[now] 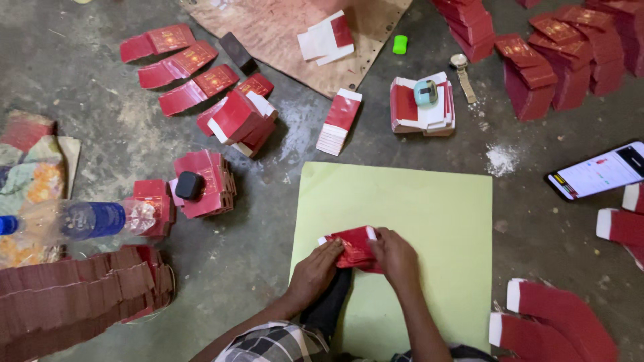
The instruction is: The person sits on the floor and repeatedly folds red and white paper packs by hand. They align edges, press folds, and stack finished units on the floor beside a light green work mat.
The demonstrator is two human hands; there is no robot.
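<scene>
A phone [597,172] lies near a wristwatch [462,72].

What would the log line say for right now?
left hand | right hand | both grip red card stack | over green sheet

Soft, even light, prob. from overhead; faint shadows on the floor [255,248]. Plastic bottle [80,220] at left edge blurred w/ glare; centre sharp.

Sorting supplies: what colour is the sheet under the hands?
Pale green sheet, clearest in the head view.
</scene>
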